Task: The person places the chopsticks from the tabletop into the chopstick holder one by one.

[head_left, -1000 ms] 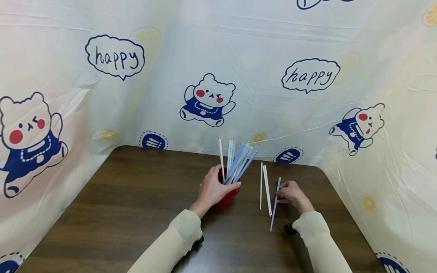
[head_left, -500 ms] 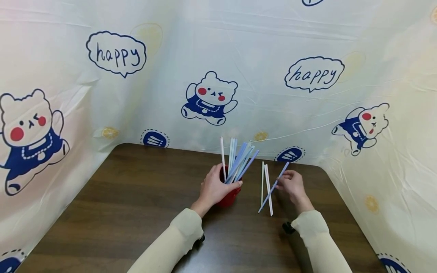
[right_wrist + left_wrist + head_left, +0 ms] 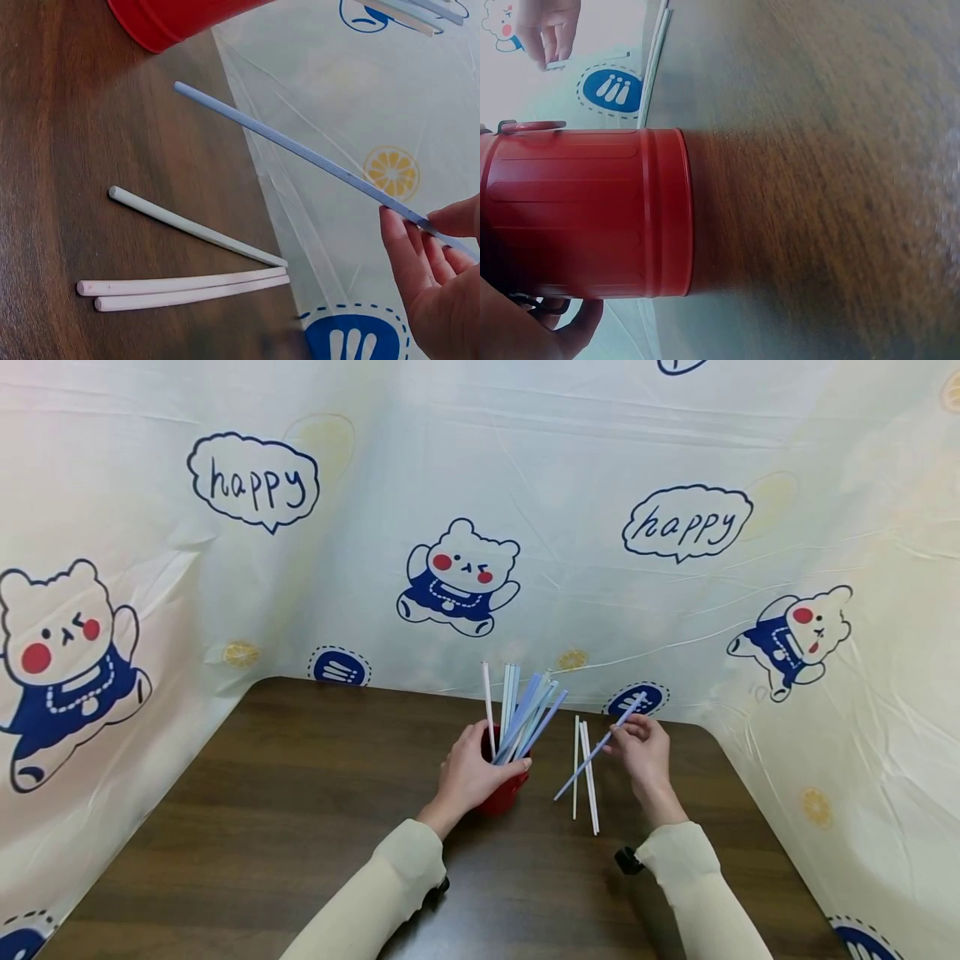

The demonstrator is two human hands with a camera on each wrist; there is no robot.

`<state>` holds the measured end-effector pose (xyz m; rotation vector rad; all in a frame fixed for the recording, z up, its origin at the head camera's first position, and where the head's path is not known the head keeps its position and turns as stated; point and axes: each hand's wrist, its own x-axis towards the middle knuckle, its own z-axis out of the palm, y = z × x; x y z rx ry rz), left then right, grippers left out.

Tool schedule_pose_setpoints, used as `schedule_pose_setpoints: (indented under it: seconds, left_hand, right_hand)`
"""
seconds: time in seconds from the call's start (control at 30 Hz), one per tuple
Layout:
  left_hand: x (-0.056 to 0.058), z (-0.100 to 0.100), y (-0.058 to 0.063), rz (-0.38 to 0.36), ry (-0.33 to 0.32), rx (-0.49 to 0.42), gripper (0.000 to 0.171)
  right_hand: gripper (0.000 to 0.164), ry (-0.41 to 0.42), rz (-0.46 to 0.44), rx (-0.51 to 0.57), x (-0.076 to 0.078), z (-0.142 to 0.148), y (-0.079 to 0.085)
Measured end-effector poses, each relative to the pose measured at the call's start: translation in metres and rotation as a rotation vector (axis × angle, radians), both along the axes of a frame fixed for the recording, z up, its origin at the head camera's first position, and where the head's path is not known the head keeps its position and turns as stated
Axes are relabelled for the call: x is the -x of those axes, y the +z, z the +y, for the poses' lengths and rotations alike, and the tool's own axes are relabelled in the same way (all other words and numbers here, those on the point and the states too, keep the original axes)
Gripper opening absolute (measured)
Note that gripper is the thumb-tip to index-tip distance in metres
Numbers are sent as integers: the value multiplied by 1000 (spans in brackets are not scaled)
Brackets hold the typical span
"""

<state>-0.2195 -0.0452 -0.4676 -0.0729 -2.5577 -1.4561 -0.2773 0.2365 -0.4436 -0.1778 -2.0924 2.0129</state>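
My left hand (image 3: 474, 777) grips a ribbed red metal pail (image 3: 585, 214) with small side handles, which stands upright on the table. Several thin sticks (image 3: 522, 714), mostly blue with a pale pink one, lean inside it and poke out above the rim. To the right, my right hand (image 3: 647, 758) pinches a thin blue stick (image 3: 285, 144) between thumb and fingers near its upper end. That stick is raised off the table and slants down towards the pail. Below it lie a pale green stick (image 3: 187, 223) and two pale pink sticks (image 3: 176, 286) close together.
The brown wooden table (image 3: 300, 793) has rounded far corners. Behind it and at both sides hangs a pale curtain (image 3: 360, 485) printed with bears, lemon slices and speech bubbles.
The right hand has lifted the blue stick off the table, moving it up and away and tilting its lower end left towards the pail. The left hand stays on the pail.
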Motion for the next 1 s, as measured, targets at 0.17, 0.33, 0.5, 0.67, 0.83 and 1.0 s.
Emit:
schedule_pose_setpoints:
  seconds: [0.17, 0.33, 0.5, 0.67, 0.83, 1.0]
  left_hand:
    - [0, 0, -2, -4, 0, 0, 79]
    - [0, 0, -3, 2, -1, -4, 79]
    - [1, 0, -3, 30, 8, 0, 78]
    - [2, 0, -3, 45, 11, 8, 78]
    - [2, 0, -4, 44, 7, 6, 78]
    - [3, 0, -4, 41, 6, 4, 75]
  right_hand:
    - [39, -2, -4, 49, 0, -2, 0]
    - [32, -9, 19, 88, 0, -7, 1]
    - [26, -11, 72, 79, -2, -15, 4]
    - [25, -7, 110, 84, -3, -24, 7]
    - [33, 20, 122, 118, -5, -31, 12]
    - [33, 40, 139, 146, -6, -39, 15]
